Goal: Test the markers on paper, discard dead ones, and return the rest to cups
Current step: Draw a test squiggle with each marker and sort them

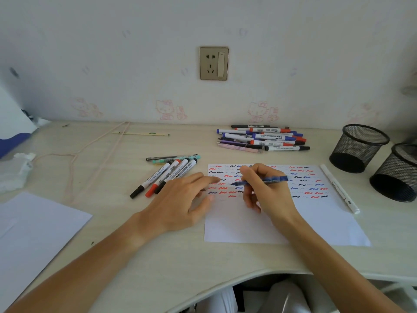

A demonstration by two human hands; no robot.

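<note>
Head view: blue pen (259,181) pinched in right hand (268,188), tip over paper (316,213); left hand (180,199) flat, open.

Soft, even daylight fills the scene, bright on the pale wood-grain desk (94,222) and white patterned wall (112,53), with only faint shadows under the hands and no harsh glare. The wide lens bows the desk's edges and darkens the corners. The printing on the markers is perhaps too soft to read.
</note>
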